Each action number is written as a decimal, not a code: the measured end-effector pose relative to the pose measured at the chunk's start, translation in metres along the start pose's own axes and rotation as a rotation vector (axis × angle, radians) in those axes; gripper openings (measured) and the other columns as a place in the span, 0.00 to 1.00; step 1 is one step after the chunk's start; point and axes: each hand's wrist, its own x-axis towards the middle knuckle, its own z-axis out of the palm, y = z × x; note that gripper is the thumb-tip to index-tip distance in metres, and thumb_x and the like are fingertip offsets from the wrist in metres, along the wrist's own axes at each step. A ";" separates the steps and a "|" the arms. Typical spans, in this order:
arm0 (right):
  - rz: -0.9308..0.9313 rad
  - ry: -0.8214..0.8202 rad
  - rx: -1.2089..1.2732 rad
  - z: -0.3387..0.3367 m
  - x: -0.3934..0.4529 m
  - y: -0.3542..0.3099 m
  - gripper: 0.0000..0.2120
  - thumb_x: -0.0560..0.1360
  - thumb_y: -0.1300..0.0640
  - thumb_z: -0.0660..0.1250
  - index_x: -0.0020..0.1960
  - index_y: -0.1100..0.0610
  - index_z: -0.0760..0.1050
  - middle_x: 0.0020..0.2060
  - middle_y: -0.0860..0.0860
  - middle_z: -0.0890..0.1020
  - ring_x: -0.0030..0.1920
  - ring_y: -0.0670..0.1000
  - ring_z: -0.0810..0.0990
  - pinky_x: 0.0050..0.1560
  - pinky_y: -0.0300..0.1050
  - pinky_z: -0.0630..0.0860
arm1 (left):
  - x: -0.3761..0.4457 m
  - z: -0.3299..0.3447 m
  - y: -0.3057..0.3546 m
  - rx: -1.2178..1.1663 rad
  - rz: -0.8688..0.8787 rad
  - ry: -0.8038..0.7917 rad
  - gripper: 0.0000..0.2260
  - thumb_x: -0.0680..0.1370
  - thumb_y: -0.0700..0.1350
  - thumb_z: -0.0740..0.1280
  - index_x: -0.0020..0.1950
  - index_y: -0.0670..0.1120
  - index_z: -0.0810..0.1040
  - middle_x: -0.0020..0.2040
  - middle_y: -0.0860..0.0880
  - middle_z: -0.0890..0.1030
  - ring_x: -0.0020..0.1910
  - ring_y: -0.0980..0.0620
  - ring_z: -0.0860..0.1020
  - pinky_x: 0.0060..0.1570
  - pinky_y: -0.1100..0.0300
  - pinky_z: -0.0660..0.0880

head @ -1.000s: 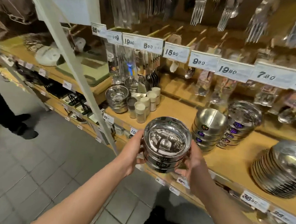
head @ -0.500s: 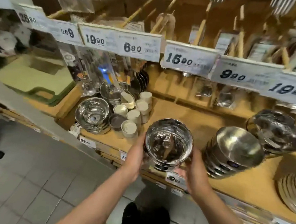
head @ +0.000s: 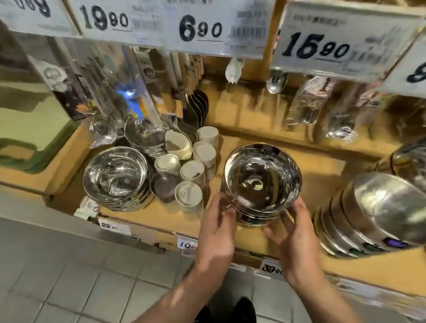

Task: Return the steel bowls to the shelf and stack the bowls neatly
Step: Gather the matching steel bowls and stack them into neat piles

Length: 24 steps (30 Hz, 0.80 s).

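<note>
A short stack of shiny steel bowls (head: 262, 179) sits over the wooden shelf (head: 314, 165), between the white shakers and the tilted bowl stack. My left hand (head: 216, 226) cups its left side and my right hand (head: 294, 237) cups its right side, fingers curled around the lower bowls. Whether its base touches the shelf board is hidden by my hands. Another stack of steel bowls (head: 116, 176) stands at the left. A leaning stack of larger bowls (head: 378, 211) lies at the right.
Several white-lidded shakers (head: 191, 172) crowd the shelf just left of the held stack. Price tags (head: 202, 28) hang overhead on the upper shelf edge, with packaged cutlery (head: 307, 104) behind. More bowls (head: 421, 161) sit far right. Grey tiled floor (head: 62, 277) lies below.
The view has closed in on the shelf. My hands have carried the bowl stack forward and down, from in front of the shelf edge to over the shelf board.
</note>
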 end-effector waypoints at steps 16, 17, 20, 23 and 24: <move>-0.018 -0.034 -0.080 0.020 0.043 -0.015 0.12 0.72 0.38 0.64 0.48 0.40 0.84 0.44 0.40 0.86 0.43 0.40 0.85 0.62 0.60 0.76 | 0.035 0.015 0.016 -0.151 0.065 0.067 0.19 0.85 0.38 0.55 0.67 0.59 0.75 0.66 0.57 0.79 0.69 0.56 0.75 0.75 0.46 0.66; -0.013 -0.036 -0.083 0.021 0.043 -0.016 0.12 0.73 0.38 0.64 0.48 0.39 0.84 0.43 0.40 0.86 0.42 0.39 0.85 0.62 0.60 0.76 | 0.036 0.015 0.016 -0.173 0.055 0.078 0.19 0.85 0.38 0.55 0.67 0.59 0.74 0.67 0.56 0.79 0.69 0.56 0.75 0.75 0.46 0.66; 0.006 -0.036 -0.090 0.024 0.044 -0.016 0.12 0.75 0.39 0.62 0.48 0.39 0.83 0.44 0.39 0.86 0.42 0.38 0.85 0.61 0.58 0.77 | 0.037 0.016 0.015 -0.234 0.012 0.090 0.17 0.86 0.38 0.55 0.66 0.56 0.74 0.68 0.52 0.78 0.69 0.53 0.74 0.76 0.46 0.65; 0.021 -0.045 -0.109 0.028 0.042 -0.017 0.12 0.75 0.38 0.61 0.47 0.37 0.83 0.43 0.39 0.86 0.44 0.41 0.85 0.57 0.53 0.77 | 0.038 0.016 0.014 -0.286 -0.015 0.095 0.14 0.86 0.39 0.55 0.70 0.49 0.73 0.67 0.49 0.78 0.69 0.50 0.73 0.75 0.49 0.64; 0.023 -0.046 -0.116 0.029 0.041 -0.018 0.12 0.75 0.38 0.61 0.47 0.36 0.83 0.43 0.38 0.86 0.46 0.42 0.84 0.56 0.53 0.77 | 0.038 0.016 0.016 -0.304 -0.025 0.091 0.14 0.86 0.42 0.56 0.71 0.47 0.72 0.67 0.47 0.78 0.68 0.50 0.73 0.73 0.50 0.64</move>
